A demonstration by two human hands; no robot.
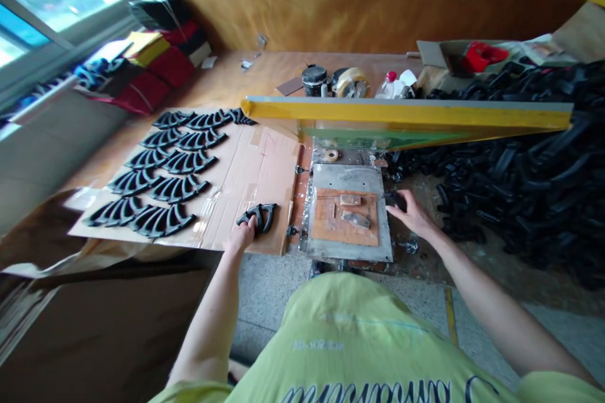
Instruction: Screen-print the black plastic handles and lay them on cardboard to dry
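Observation:
My left hand is closed on a black curved plastic piece at the front right of the cardboard sheet; another such piece seems to lie against it. My right hand grips a dark black piece just right of the metal plate; its far part is hard to make out. On that plate lies a brown board bearing small blocks, among them a reddish block and a grey taped one.
Rows of nested black curved pieces cover the cardboard's left part. A yellow-edged screen frame stands raised behind the plate. A large heap of black pieces fills the right. Jars and tape rolls stand at the back.

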